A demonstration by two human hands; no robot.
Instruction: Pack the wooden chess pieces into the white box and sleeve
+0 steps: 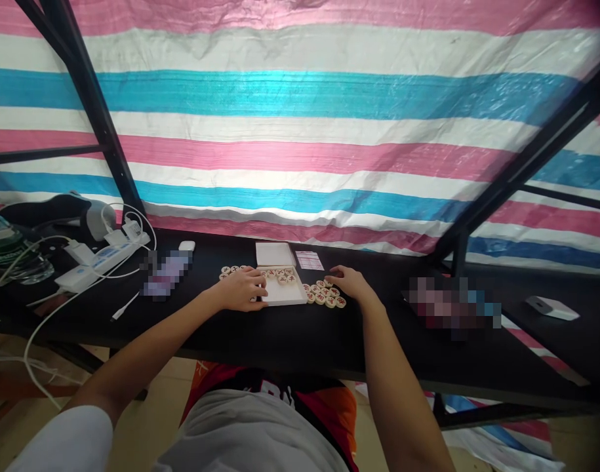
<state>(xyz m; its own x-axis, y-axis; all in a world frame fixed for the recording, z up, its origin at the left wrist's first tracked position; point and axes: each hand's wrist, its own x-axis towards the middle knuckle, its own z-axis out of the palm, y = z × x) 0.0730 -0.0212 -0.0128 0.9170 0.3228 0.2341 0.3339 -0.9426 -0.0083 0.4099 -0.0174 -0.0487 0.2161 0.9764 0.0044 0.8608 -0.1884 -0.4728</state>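
Note:
On the black table lies an open white box (292, 296) with its lid part folded back behind it. Several round Chinese chess pieces (280, 272) with red characters sit in rows along its far side. My left hand (241, 290) is at the box's left side, fingers over the wall and thumb by the front corner. More pieces (225, 271) lie to the left, partly behind that hand. To the right of the box is a loose group of red-marked pieces (324, 294). My right hand (351, 283) reaches over its far edge, fingers bent together at a piece there.
A printed card (309, 260) lies behind the box. Leftward are a blurred phone-like object (166, 275), a small white case (186, 246), a white cable and a power strip (103, 262). A water bottle (17, 252) stands far left; a white device (553, 307) lies far right.

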